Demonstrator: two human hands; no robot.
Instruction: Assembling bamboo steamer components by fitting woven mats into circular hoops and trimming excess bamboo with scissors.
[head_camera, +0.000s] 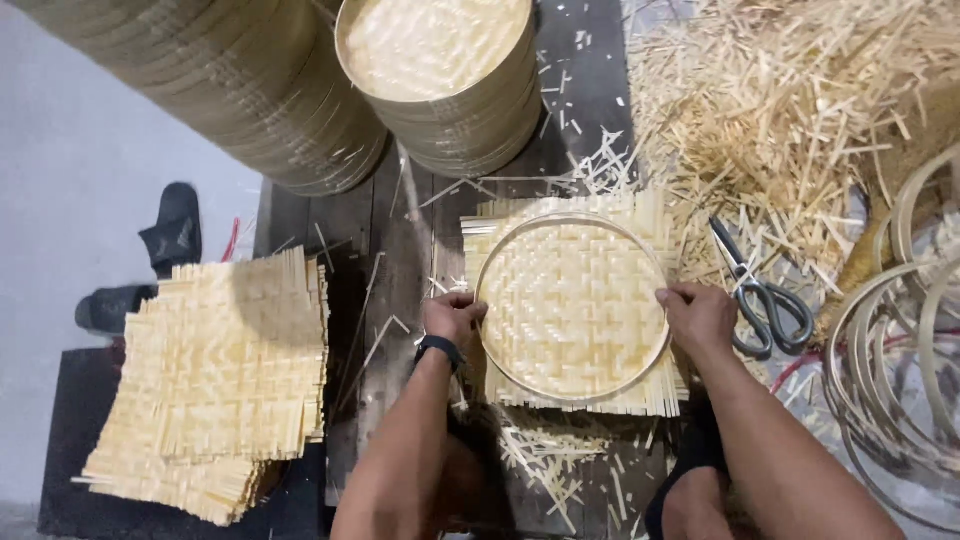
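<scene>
A square woven bamboo mat lies on the dark wooden board in front of me. A round bamboo hoop sits on top of it, pressed into the weave. My left hand, with a black band on the wrist, grips the hoop's left rim. My right hand grips the right rim. Both hands have their fingers curled over the hoop's edge.
A stack of woven mats lies at the left. Two stacks of finished round trays stand at the back. Scissors rest right of the mat, by a heap of bamboo offcuts. Loose hoops lie at the right edge. Black sandals sit on the floor at the left.
</scene>
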